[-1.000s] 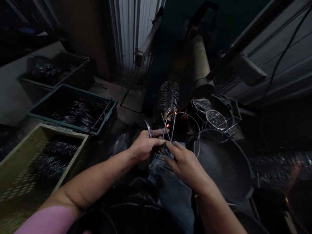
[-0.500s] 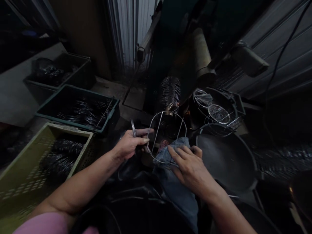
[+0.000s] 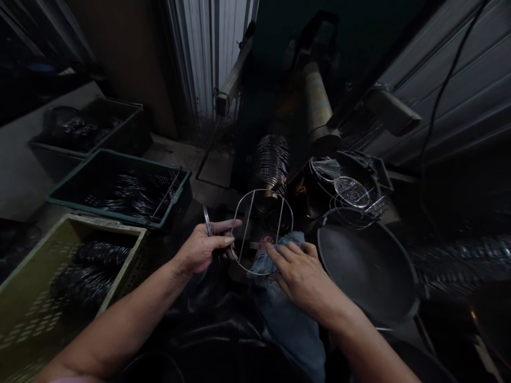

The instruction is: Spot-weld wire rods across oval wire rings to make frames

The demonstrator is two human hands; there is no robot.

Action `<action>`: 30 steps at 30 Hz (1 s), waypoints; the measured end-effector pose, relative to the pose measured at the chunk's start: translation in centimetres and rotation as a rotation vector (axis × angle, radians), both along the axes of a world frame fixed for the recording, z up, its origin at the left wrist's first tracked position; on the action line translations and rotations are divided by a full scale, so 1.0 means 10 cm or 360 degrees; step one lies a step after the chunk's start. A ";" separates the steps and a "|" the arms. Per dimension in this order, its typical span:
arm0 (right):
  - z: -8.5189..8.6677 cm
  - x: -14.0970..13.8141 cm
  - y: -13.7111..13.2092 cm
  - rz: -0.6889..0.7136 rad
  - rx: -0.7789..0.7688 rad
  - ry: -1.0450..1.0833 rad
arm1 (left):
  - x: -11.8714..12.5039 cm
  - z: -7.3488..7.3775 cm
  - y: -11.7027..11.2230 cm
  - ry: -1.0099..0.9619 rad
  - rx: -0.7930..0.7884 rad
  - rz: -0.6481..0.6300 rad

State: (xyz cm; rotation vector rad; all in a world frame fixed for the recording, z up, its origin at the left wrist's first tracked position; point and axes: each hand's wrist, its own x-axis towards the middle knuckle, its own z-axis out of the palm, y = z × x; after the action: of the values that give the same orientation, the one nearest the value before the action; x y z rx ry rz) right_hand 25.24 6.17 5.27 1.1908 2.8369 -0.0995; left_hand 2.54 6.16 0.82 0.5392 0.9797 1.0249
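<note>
A round wire ring (image 3: 235, 210) with two wire bars across it is held upright in front of a copper-coloured metal tip (image 3: 271, 192). My left hand (image 3: 203, 244) pinches the ring's left side between thumb and fingers. A few more wire loops (image 3: 207, 220) hang around the fingers of that hand. My right hand (image 3: 299, 266) is at the ring's lower right, its fingers over the edge near the bottom of the right wire bar (image 3: 280, 213); its thumb is mostly hidden. Worn denim cloth (image 3: 287, 314) lies under my right hand.
Behind the ring is a stack of wire rings (image 3: 271, 159) below a thick cylindrical machine arm (image 3: 318, 96). At right stand a dark round basin (image 3: 367, 266) and a container with wire pieces (image 3: 351, 191). Yellow (image 3: 120, 229) and green (image 3: 80, 175) crates of wire parts stand left.
The view has shifted a little, so most things sit lower and farther left. Within the ring, the right wire bar is slightly closer to the left one. Both hands keep their places on the ring.
</note>
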 end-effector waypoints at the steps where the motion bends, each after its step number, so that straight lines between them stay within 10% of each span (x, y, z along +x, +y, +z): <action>1: 0.01 0.00 0.02 0.0005 -0.0014 -0.0010 | 0.01 0.00 0.02 -0.0008 0.0002 0.0003; 30: 0.31 0.09 0.34 0.0142 -0.0135 -0.0020 | 0.08 0.17 0.14 -0.0108 0.0033 0.0085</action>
State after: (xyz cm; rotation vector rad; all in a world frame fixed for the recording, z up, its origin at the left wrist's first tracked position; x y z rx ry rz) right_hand 26.15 9.52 8.38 1.0431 2.8389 -0.2049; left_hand 3.38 7.55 2.57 0.4945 0.9280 1.0956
